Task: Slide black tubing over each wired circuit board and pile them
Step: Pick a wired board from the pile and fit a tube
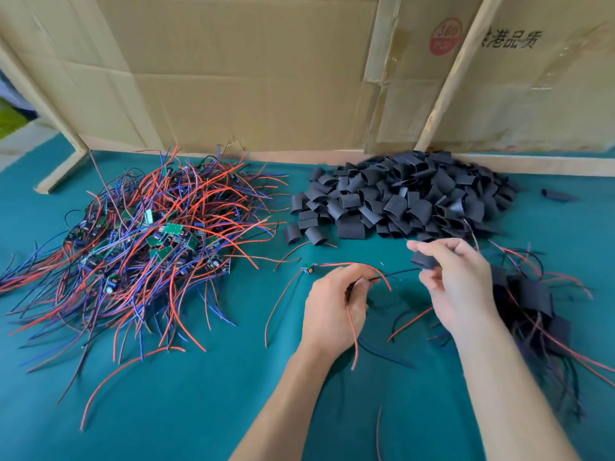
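The left hand has its fingers curled round a bunch of wires, red and dark, whose ends point toward the right hand. That hand pinches one tube between thumb and fingers, just beside the wire tips but not yet over them. I cannot see the board on these wires, since the left hand hides that end; a small board lies on the green worktop just left of the hand, and whether it belongs to the held wires I cannot tell.

As for progress — the work looks to be in its early part. The bare pile of boards and wires at left is large, and the tube heap at the back is still high. The done pile at right, partly behind the right forearm, is much smaller. By my judgement most boards are left to sleeve.
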Demonstrator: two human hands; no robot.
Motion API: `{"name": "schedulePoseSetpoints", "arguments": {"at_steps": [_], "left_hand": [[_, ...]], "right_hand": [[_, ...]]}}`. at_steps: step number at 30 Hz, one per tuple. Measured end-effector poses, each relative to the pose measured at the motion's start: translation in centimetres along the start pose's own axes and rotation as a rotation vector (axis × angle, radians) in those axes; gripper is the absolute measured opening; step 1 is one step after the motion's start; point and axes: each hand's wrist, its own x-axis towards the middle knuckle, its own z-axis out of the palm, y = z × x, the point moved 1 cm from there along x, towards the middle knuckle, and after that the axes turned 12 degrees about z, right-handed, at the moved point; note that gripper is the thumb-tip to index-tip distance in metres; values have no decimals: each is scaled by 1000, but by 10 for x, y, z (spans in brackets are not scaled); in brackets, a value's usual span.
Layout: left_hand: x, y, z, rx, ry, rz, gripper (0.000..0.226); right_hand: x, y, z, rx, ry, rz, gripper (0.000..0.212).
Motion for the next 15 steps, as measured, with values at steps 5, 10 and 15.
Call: {"name": "schedulePoseSetpoints", "arguments": {"at_steps": [5, 10, 15], "left_hand": [[0, -2, 1, -21, 64, -63, 19], [-1, -1, -3, -83, 144, -105, 26], [-2, -1, -3, -104, 123, -118, 27]], "right_hand": [[7, -4, -20, 134, -10, -83, 25], [5, -3, -23, 200, -45, -98, 17], [3, -4, -17, 201, 80, -134, 16]]}}
